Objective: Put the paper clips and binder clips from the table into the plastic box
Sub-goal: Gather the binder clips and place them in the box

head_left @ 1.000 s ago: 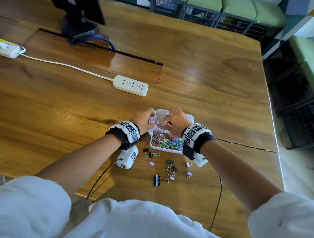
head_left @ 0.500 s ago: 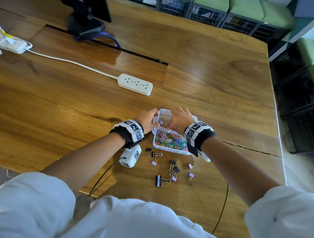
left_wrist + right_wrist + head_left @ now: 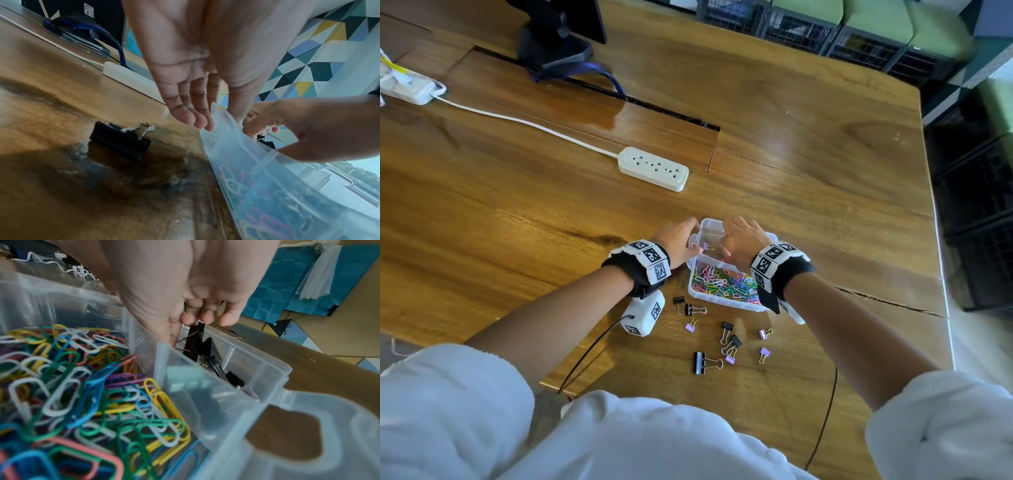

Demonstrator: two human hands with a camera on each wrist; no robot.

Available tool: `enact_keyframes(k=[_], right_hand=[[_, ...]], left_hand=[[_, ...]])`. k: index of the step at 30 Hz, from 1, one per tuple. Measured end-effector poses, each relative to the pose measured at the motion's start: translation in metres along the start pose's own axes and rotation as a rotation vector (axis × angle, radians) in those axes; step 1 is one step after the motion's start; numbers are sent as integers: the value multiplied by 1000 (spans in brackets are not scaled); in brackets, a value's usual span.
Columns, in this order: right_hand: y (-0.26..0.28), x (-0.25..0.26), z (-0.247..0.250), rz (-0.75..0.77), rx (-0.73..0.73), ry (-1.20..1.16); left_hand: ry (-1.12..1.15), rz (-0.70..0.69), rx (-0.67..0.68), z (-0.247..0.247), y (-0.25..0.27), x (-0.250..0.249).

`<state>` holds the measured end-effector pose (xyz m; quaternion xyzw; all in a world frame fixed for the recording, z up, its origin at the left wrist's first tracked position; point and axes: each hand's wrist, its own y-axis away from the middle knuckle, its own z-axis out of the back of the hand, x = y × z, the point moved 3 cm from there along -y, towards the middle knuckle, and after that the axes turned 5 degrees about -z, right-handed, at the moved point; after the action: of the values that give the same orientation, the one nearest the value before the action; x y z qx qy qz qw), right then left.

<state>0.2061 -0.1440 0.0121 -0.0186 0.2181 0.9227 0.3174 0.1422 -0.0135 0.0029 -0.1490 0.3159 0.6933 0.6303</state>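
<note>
A clear plastic box (image 3: 711, 222) stands on the wooden table, its front compartment full of coloured paper clips (image 3: 722, 279) (image 3: 82, 378). My left hand (image 3: 678, 240) pinches the box's left wall (image 3: 257, 155) between thumb and fingers (image 3: 191, 116). Over the back compartment, my right hand (image 3: 739, 240) (image 3: 191, 326) holds a black binder clip (image 3: 194, 344) in its curled fingers. More black clips lie below it in that compartment. Between the hands a purple clip (image 3: 705, 246) shows. Several black and purple binder clips (image 3: 726, 327) lie loose on the table in front of the box, the largest (image 3: 702, 362) nearest me.
A white power strip (image 3: 654, 168) lies behind the box, its cord running left to a second strip (image 3: 407, 85). A monitor base (image 3: 551, 44) stands at the back. The table's right edge (image 3: 941, 274) is close. One black clip (image 3: 121, 141) lies beside the left wrist.
Both hands have stayed at the back of the box. The head view has shifted a little. The loose clips on the table have not moved.
</note>
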Motion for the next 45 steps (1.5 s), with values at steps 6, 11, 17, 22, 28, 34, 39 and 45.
enact_keyframes(k=[6,11,17,22,28,34,39,45], right_hand=[[15,-16,6,-125,-27,-325],[49,-19,8,-111,6,-485],[77,-12,-12,-129,-5,-558],[102,-17,-24,-223,-161,-674],[139,-12,-53,-277,-254,-717],[162,5,-72,-382,-267,-697],[168,5,-84,-464,-107,-724],[166,11,-91,-338,139,-685]], left_hand=[[-8,-4,-4,0,4,5],[-136,30,-109,3,9,20],[-93,45,-180,-2,15,25],[-164,80,-24,-10,25,33],[-211,41,66,-20,48,34],[-209,-11,88,-38,76,22],[-252,-60,146,-53,98,5],[-335,-83,253,-67,111,-16]])
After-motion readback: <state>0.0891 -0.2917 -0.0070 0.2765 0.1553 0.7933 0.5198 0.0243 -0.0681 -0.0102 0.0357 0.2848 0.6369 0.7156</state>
